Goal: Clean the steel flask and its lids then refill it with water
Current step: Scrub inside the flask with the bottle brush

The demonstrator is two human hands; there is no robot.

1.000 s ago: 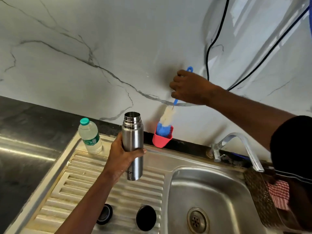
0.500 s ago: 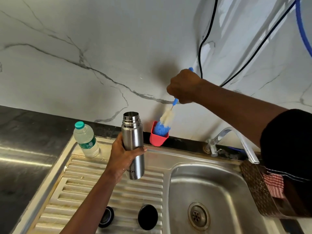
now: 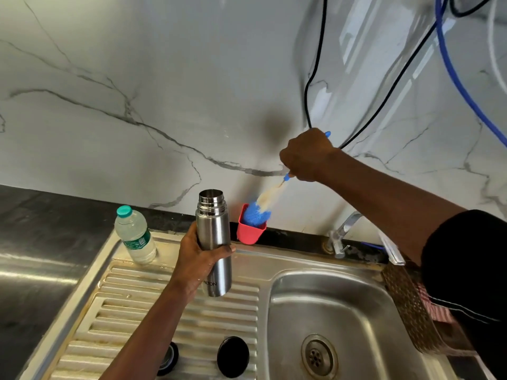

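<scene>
My left hand (image 3: 199, 259) grips the open steel flask (image 3: 214, 242) upright above the ribbed draining board. My right hand (image 3: 304, 156) holds the blue handle of a bottle brush (image 3: 259, 212), whose blue and white bristles dip into a red holder (image 3: 250, 231) on the wall behind the flask. Two black lids lie on the draining board near the front: one (image 3: 233, 356) in full view, the other (image 3: 168, 359) partly behind my left forearm.
A small plastic water bottle (image 3: 134, 237) with a teal cap stands at the draining board's back left. The steel sink basin (image 3: 343, 311) with its drain is on the right, a tap (image 3: 343, 234) behind it. Black and blue cables hang on the marble wall. A brown basket (image 3: 406, 305) sits at the sink's right edge.
My right hand has tilted the brush so its bristles lean left in the red holder. The flask stays in my left hand, and the camera has shifted slightly.
</scene>
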